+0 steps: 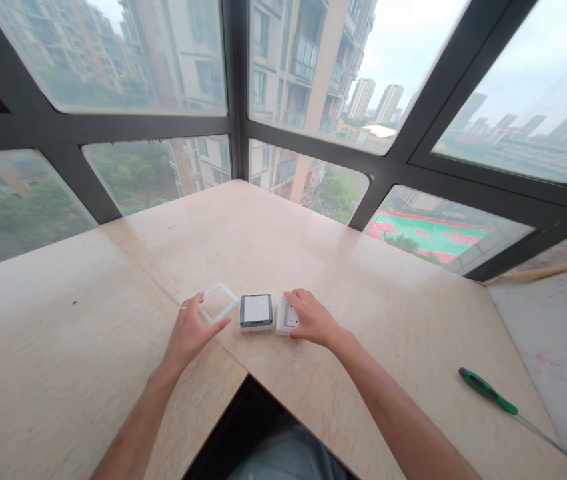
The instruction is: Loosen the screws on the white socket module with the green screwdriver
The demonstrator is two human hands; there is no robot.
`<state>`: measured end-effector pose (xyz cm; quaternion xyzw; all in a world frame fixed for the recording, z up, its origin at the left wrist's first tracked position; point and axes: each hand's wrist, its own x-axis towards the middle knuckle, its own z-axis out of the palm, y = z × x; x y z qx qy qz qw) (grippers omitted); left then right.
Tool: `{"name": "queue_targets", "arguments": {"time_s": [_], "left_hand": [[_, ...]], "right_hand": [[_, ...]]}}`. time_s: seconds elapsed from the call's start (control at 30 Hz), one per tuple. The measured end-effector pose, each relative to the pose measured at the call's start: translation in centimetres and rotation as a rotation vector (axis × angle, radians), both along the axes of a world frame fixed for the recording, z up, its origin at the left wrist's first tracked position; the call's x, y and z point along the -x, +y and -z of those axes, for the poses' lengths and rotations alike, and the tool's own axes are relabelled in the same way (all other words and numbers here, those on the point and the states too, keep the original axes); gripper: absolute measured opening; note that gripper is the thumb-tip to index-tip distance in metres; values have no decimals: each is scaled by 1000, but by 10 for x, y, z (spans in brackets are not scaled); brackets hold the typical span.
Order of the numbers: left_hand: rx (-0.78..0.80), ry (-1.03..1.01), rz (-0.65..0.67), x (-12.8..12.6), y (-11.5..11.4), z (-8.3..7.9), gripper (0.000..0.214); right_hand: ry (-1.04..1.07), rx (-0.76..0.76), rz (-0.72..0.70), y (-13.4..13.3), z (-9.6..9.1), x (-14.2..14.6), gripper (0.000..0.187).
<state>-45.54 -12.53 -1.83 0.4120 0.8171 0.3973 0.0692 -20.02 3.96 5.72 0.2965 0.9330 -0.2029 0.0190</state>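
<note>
Between the thumb and fingers of my left hand (194, 333) is a thin white square frame (222, 316), tilted at its left side. To its right a wall switch (256, 309) with white rockers and a grey surround lies face up on a white base, touched by neither hand. My right hand (309, 316) is closed around a white wall socket (284, 320), which stands close beside the switch. Its slots show between my thumb and fingers, while my hand covers its right part.
A green-handled screwdriver (488, 391) lies at the right of the beige stone ledge (173, 253). Dark window frames (241, 87) border the ledge at the back. In front, a dark gap (243, 427) cuts into its edge. A tiny dark bit (72, 303) lies at left.
</note>
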Motion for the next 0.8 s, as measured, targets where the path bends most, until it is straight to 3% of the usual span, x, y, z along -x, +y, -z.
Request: {"name": "queue_targets", "arguments": {"time_s": [0.13, 0.3, 0.47, 0.57, 0.67, 0.8], "left_hand": [[83, 53, -60, 12, -11, 15, 84], [120, 133, 9, 15, -15, 24, 75], [147, 141, 50, 18, -15, 30, 80], [139, 133, 74, 17, -16, 31, 82], [60, 100, 32, 6, -15, 20, 73], [-123, 59, -13, -32, -17, -18, 51]], "right_hand": [[130, 112, 12, 4, -1, -10, 93], [325, 128, 111, 34, 3, -31, 89], [123, -4, 392, 75, 17, -47, 80], [67, -23, 414, 83, 31, -46, 64], [60, -26, 369, 82, 43, -36, 48], [119, -18, 350, 76, 49, -26, 44]]}}
